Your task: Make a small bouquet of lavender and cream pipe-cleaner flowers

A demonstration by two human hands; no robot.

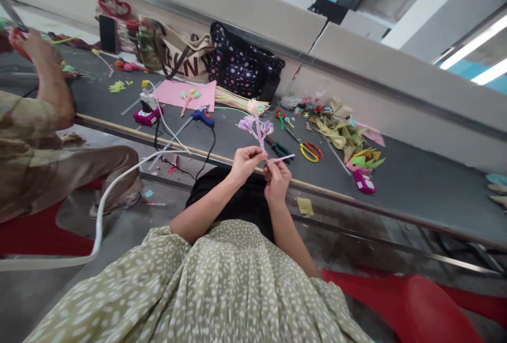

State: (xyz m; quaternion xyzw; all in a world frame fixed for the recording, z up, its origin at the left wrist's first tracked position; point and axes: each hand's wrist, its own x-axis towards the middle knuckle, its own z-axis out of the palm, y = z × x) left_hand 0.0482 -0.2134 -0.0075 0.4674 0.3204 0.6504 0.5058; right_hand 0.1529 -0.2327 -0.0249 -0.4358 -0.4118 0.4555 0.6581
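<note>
In the head view my left hand [246, 164] pinches the stem of a lilac craft flower sprig [259, 130], held upright over the table's front edge. The sprig has two purple blooms and a cream one on top. Close beside it, my right hand [277, 178] is closed on a thin lilac strip [285, 157] that sticks out to the right from the stem's lower end. It looks like a pipe cleaner wrapped at the stem, though the fingers cover the join. Just behind my hands lie dark green-handled pliers [280, 148].
Scissors [311, 151] lie right of the pliers. A blue glue gun [203, 116] with a cable and a pink power strip [148, 115] are left. Bags [245, 63] stand along the wall; dried leaves [343, 131] lie right. A co-worker's hand [37, 47] holds red-handled scissors.
</note>
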